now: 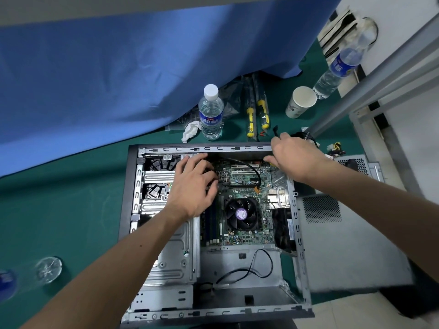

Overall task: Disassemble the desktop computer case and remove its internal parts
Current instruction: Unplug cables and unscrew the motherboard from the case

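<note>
The computer case (213, 233) lies open-side-up on the green desk (71, 210) so the motherboard (242, 186) faces the person — left hand (193, 186) reaching in, fingers loosely curled over its upper edge, right hand (294, 155) gripping the case's far rim to steady it.

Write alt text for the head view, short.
Two bare hands reach into an open desktop computer case lying on a green table: the left hand over the motherboard edge, the right hand at the case's far rim. The CPU fan remains mounted; a water bottle, screwdrivers and paper cup lie beyond.
</note>
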